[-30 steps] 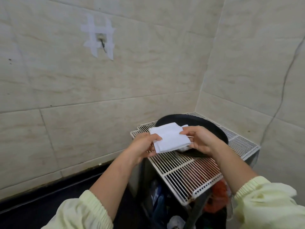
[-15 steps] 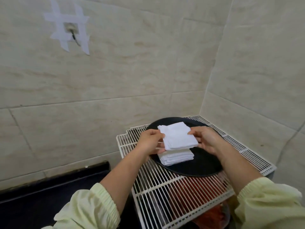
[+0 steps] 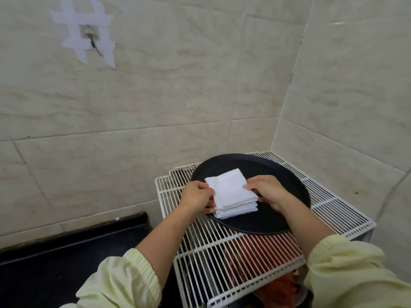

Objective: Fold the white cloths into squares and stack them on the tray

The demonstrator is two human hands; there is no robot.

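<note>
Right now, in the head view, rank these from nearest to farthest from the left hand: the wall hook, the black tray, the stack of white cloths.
1. Stack of white cloths: touching the left hand, on its right.
2. Black tray: under the stack.
3. Wall hook: high on the wall, upper left.

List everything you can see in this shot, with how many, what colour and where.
folded cloths: one stack, exact number unclear, white, on the tray
tray: one, round, black, on the wire rack
wire rack: one, white, in the wall corner
wall hook: one, metal, taped to the wall at upper left with white strips
wall tiles: beige, behind and to the right
dark ledge: one, black, lower left
red items: unclear, under the rack
sleeves: two, pale yellow, bottom
left hand: fingers on the stack's left edge
right hand: fingers on its right edge
</note>
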